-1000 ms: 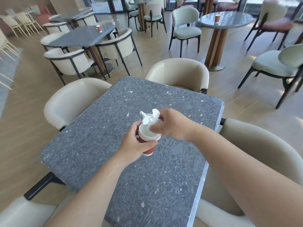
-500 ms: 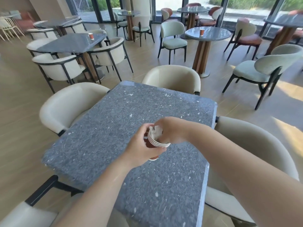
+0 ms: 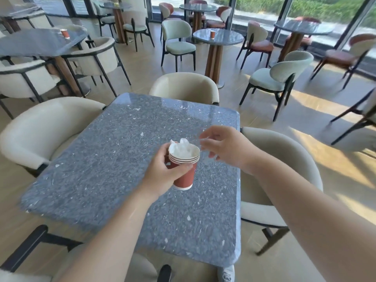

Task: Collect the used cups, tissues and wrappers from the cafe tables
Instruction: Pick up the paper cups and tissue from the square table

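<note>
My left hand (image 3: 162,171) grips a stack of red paper cups (image 3: 185,176) with white rims, held above the grey speckled table (image 3: 105,171). A crumpled white tissue (image 3: 183,148) sits stuffed inside the top cup. My right hand (image 3: 225,148) hovers just right of the cup rims, fingers apart and holding nothing. Another red cup (image 3: 212,34) stands on a round table (image 3: 227,37) further back, and one more red cup (image 3: 65,34) stands on a square table (image 3: 36,42) at the back left.
Cream armchairs (image 3: 46,129) surround the near table on the left, far side (image 3: 185,86) and right (image 3: 284,159). Pale green chairs (image 3: 282,74) and more tables fill the room toward the windows. Wooden floor lies between the tables.
My right hand pushed the tissue down into the top cup, then let go and pulled away to the right. The view has tilted up toward the room.
</note>
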The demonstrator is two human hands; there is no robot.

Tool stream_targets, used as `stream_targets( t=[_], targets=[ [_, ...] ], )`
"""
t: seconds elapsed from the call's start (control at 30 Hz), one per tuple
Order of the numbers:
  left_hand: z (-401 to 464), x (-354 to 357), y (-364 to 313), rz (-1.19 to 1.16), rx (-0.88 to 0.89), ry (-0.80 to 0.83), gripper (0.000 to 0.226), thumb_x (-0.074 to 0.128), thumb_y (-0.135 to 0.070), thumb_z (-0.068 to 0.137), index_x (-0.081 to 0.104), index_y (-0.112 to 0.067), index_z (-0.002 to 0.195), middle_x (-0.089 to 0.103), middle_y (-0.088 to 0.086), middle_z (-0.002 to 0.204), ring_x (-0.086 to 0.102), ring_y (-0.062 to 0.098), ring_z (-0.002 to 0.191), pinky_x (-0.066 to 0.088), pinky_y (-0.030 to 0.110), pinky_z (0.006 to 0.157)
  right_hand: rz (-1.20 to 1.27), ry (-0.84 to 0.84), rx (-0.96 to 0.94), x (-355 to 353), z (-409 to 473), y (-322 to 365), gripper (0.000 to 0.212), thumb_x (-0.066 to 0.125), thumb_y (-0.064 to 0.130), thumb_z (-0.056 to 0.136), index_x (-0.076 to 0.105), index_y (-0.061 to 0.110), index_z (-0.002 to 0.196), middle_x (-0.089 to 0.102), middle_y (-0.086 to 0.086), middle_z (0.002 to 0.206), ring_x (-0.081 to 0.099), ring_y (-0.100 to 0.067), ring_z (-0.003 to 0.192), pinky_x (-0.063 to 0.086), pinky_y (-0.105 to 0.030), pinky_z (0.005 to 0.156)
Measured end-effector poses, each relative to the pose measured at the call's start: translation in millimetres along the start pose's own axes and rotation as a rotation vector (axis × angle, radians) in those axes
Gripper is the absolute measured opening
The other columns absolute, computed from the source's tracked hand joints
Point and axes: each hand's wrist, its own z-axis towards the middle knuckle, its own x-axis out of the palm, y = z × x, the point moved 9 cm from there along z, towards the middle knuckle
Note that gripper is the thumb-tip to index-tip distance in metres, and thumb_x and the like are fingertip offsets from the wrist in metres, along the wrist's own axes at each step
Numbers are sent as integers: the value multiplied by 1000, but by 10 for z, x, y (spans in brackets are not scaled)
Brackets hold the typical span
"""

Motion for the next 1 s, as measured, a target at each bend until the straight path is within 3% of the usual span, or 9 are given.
stream_targets(
  t=[0.07, 0.17, 0.37, 0.5, 0.6, 0.73, 0.9, 1.0],
  targets=[
    [-57, 111, -23, -38, -8, 25, 66, 86, -46, 58, 61, -35, 118, 75, -10, 110, 69, 6, 104, 54, 24, 84, 165, -51, 41, -101, -157, -107, 7, 62, 20, 94, 68, 21, 91, 73, 2, 77, 63, -7, 57, 52, -27, 54],
    [-130, 295, -92, -69, -6, 54, 62, 84, -45, 61, 62, -34, 119, 75, -9, 113, 69, 9, 108, 55, 26, 87, 396, -101, 95, -232, -392, -262, 9, 60, 17, 96, 68, 13, 94, 72, 4, 73, 62, -11, 59, 50, -22, 53],
    [-168, 787, -309, -80, 27, 111, 60, 81, -46, 64, 64, -32, 119, 76, -12, 114, 69, 6, 109, 53, 22, 86, 572, -211, 142, -549, -830, -604, 9, 59, 18, 97, 68, 18, 95, 73, 0, 82, 65, -13, 64, 51, -25, 58],
    [-178, 1259, -449, -89, 57, 121, 64, 80, -45, 66, 63, -24, 124, 74, -3, 120, 68, 14, 113, 53, 29, 92, 657, -296, 142, -954, -1137, -846, 10, 60, 17, 96, 68, 17, 101, 72, -4, 91, 67, -15, 72, 55, -30, 66],
    [-213, 1787, -554, -107, 65, 150, 65, 78, -44, 66, 64, -18, 124, 76, -1, 116, 70, 13, 108, 55, 29, 89, 688, -360, 146, -1343, -1451, -1066, 10, 59, 16, 96, 68, 16, 100, 72, -2, 90, 68, -14, 75, 56, -33, 71],
    [-325, 2709, -689, -127, 78, 229, 59, 75, -40, 68, 65, -18, 122, 78, -8, 105, 72, 5, 95, 54, 18, 76, 731, -437, 180, -1975, -1975, -1460, 14, 57, 14, 97, 67, 12, 107, 72, -3, 91, 68, -14, 75, 57, -28, 66],
    [-459, 3855, -912, -109, 138, 277, 63, 79, -39, 69, 60, -24, 127, 76, -11, 114, 70, 4, 105, 53, 17, 81, 766, -522, 181, -2825, -2621, -1973, 18, 56, 14, 96, 67, 10, 110, 72, -6, 92, 66, -20, 78, 54, -32, 71],
    [-523, 4474, -1003, -103, 156, 304, 70, 81, -42, 67, 55, -22, 129, 70, 1, 123, 69, 5, 107, 54, 20, 82, 785, -549, 159, -3287, -2935, -2216, 16, 59, 15, 93, 68, 13, 105, 73, -4, 90, 67, -19, 79, 53, -31, 70]
  ],
)
